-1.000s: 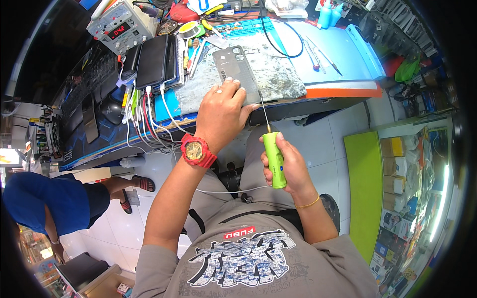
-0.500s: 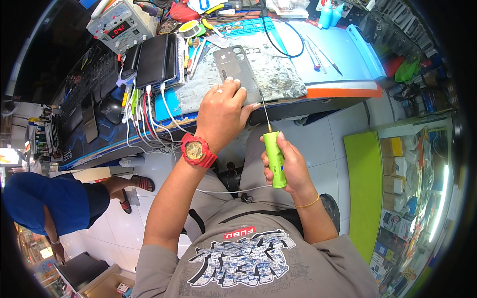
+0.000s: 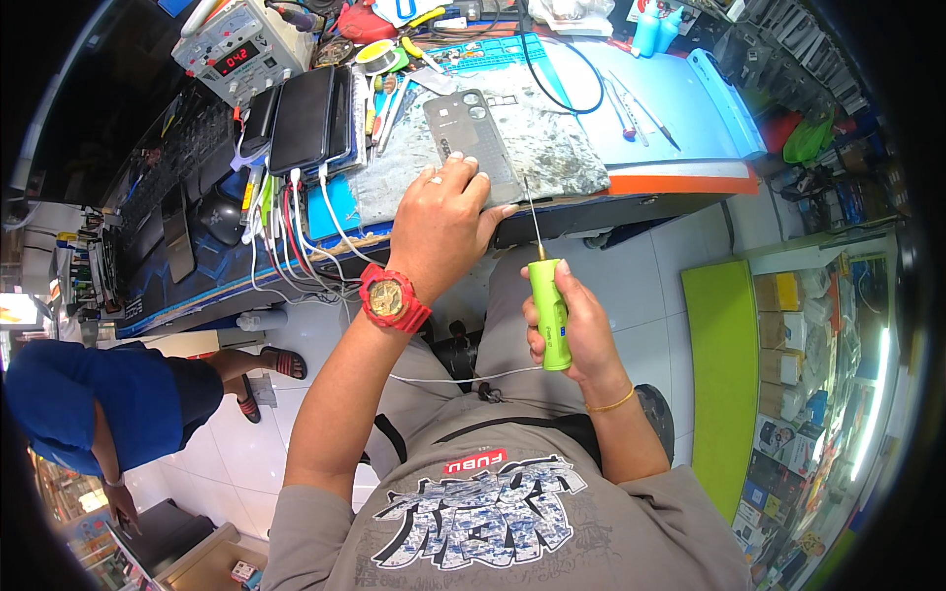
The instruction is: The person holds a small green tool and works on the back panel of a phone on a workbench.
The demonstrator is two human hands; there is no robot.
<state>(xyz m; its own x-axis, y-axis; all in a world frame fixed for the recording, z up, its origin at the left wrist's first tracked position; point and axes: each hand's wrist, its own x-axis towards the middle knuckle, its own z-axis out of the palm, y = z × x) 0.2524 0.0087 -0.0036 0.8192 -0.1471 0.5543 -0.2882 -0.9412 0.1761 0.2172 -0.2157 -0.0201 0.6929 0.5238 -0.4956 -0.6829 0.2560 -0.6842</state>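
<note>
Head view: the lower end of the grey phone [image 3: 468,128] is hidden under the left hand [image 3: 440,219], so its full outline cannot be made out. The phone lies back up on the stained grey mat [image 3: 564,163], near the front edge of the bench [image 3: 680,205]. The left hand's fingers are drawn close together over the phone's back, the thumb set apart by its near right corner; whether they pinch or merely press, I cannot tell.

The right hand [image 3: 581,333] is wrapped round the green handle [image 3: 548,305] of a thin-shafted tool, covering part of the grip. The shaft's fine tip is just beside the phone's right edge — too small to tell if it touches. At far left, the dark rim cuts off part of a person in blue [image 3: 99,404].

Counted: one phone under the hand, two large lens rings on its back; one red wristwatch [image 3: 392,299]; two light-blue bottles [image 3: 645,34]; three slim tools [image 3: 658,125] on the blue sheet [image 3: 690,118]; two striped sandals [image 3: 284,363] on the person.
</note>
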